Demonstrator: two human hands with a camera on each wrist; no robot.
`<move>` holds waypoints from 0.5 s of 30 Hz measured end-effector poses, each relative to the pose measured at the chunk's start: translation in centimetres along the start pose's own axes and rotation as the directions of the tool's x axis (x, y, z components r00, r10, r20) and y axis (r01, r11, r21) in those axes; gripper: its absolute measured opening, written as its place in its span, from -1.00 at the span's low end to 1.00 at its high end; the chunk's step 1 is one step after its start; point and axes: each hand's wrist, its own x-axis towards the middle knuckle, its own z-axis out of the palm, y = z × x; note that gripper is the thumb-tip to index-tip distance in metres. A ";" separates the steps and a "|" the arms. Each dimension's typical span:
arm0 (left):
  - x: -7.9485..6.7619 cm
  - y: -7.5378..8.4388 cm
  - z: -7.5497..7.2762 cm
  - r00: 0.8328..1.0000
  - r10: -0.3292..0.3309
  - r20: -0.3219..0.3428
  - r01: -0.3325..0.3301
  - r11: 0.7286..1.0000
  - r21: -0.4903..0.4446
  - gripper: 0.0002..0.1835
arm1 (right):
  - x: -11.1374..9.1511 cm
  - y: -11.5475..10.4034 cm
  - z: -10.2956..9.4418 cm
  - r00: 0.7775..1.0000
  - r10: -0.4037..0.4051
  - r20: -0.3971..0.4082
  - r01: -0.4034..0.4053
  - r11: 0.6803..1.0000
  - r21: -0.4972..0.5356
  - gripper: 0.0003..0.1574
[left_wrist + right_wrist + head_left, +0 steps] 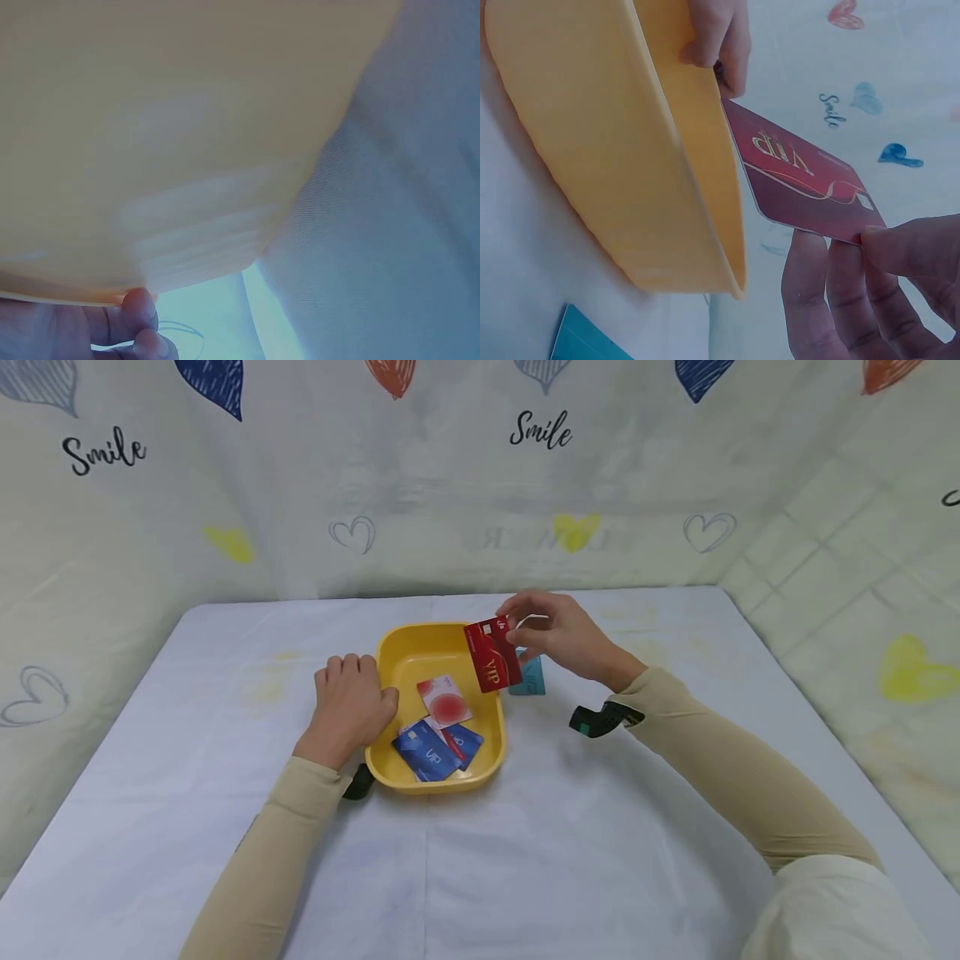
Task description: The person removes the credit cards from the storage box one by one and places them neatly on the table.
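Observation:
In the head view my right hand (pixel 564 639) pinches a red VIP card (pixel 492 658) by its upper right edge. That card hangs tilted over the right side of a yellow plastic basin (pixel 577 142). My left hand (pixel 352 708) grips the basin's left rim, with the thumb on the inner side and the fingers outside. Inside the basin lie a blue VIP card (pixel 424 755), a pink and white card (pixel 446 700) with a red circle, and another blue card (pixel 467 742), overlapping one another. A teal card (pixel 533 677) lies on the table just right of the basin, partly hidden behind the red card.
A white cloth (pixel 495 877) covers the table. Behind it hangs a pale backdrop (pixel 450 468) printed with hearts and the word "Smile". Dark wrist cameras sit under both forearms, the right one (pixel 596 721) hanging right of the basin.

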 end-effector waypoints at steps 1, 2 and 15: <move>0.0 0.0 0.0 1.000 -0.001 -0.002 0.001 1.000 0.001 -0.50 | -0.1 0.1 -0.1 1.000 0.003 -0.006 -0.003 1.000 0.006 -0.62; 0.0 0.0 0.0 1.000 -0.002 -0.004 0.002 1.000 0.003 -0.50 | -0.1 0.2 -0.2 1.000 0.005 -0.013 -0.005 1.000 0.010 -0.62; -0.1 0.1 0.2 1.000 0.001 -0.020 -0.001 1.000 0.008 -0.51 | -0.9 1.2 -1.3 0.994 0.030 -0.101 -0.023 0.997 0.070 -0.62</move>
